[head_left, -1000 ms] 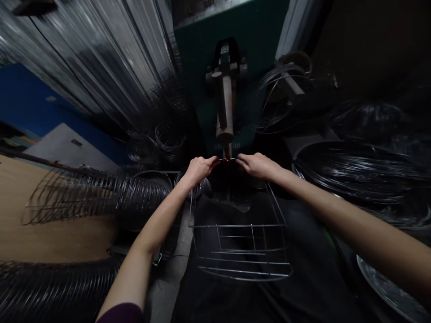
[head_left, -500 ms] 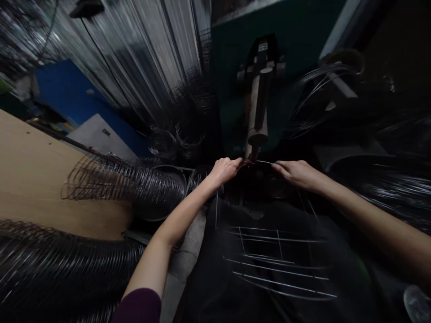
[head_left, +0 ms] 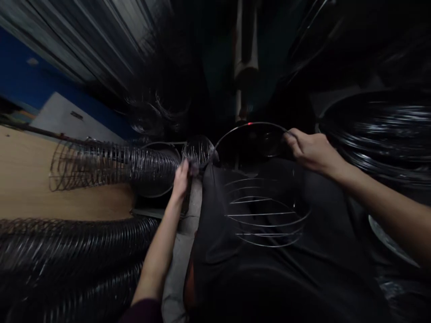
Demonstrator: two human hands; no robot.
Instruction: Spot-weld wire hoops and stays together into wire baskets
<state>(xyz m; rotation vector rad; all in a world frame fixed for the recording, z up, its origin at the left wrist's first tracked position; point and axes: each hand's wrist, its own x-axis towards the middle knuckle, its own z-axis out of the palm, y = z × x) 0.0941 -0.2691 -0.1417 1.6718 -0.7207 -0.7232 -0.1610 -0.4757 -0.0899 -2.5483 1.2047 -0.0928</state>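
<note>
A wire basket frame [head_left: 266, 211] rests on my dark-clothed lap, its top ring arching up under the welding machine's electrode rod [head_left: 245, 67]. A small red glowing spot shows on the ring's top. My right hand [head_left: 310, 150] is closed on the ring's right side. Blurred by motion, my left hand [head_left: 182, 179] is off the ring, down at the left beside a small round holder of short wire pieces [head_left: 199, 150]. Its fingers are not clear.
Long rows of stacked wire rings [head_left: 111, 163] lie on a wooden surface [head_left: 23, 179] at the left, with more rows [head_left: 67, 251] nearer me. Large coils of wire [head_left: 377, 130] fill the right. Corrugated metal sheet [head_left: 84, 40] stands behind.
My left hand let go of the ring and dropped left toward the holder of wire pieces. My right hand pulled the basket ring back from the electrode. The view tilted down.
</note>
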